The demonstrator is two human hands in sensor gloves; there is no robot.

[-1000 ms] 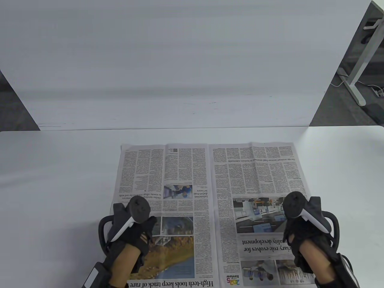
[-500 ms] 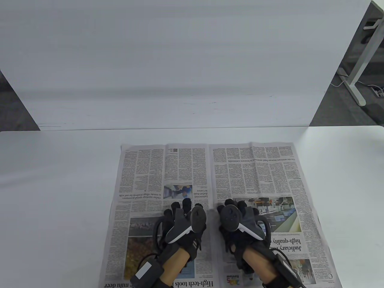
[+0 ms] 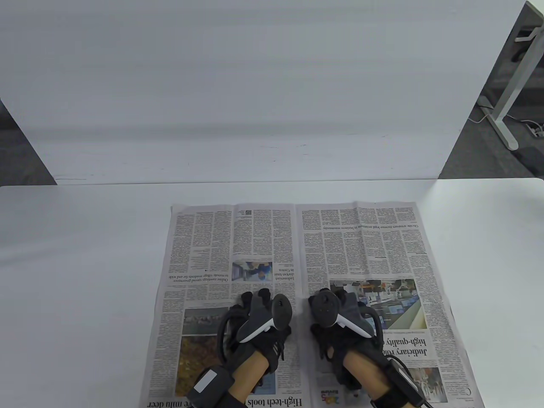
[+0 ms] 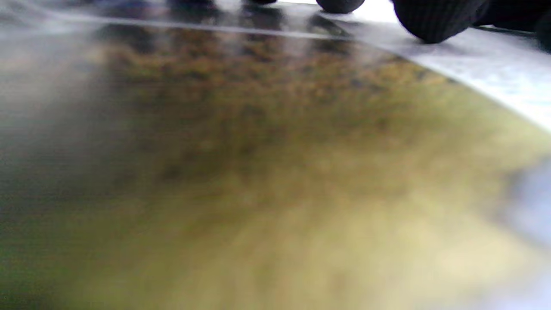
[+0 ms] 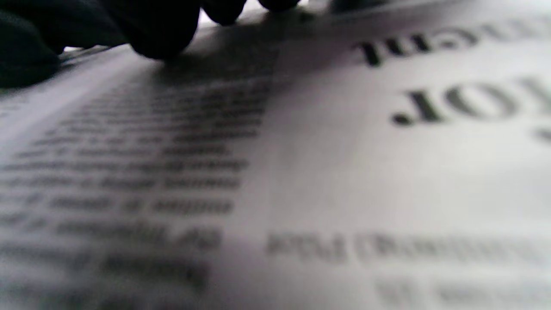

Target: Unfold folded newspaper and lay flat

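Both hands (image 3: pixel 265 325) (image 3: pixel 340 323) flat on newspaper (image 3: pixel 255 238)

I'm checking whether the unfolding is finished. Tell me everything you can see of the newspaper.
The newspaper lies opened out as a two-page spread on the white table, printed side up, its text upside down in the table view. Thin paper, with a centre crease and fainter fold lines, columns of text, colour photos and headlines. Its near edge runs out of view. The left hand and right hand rest on it beside the crease.

Overhead table view; both wrist views skimming the newspaper (image 3: pixel 297 255).
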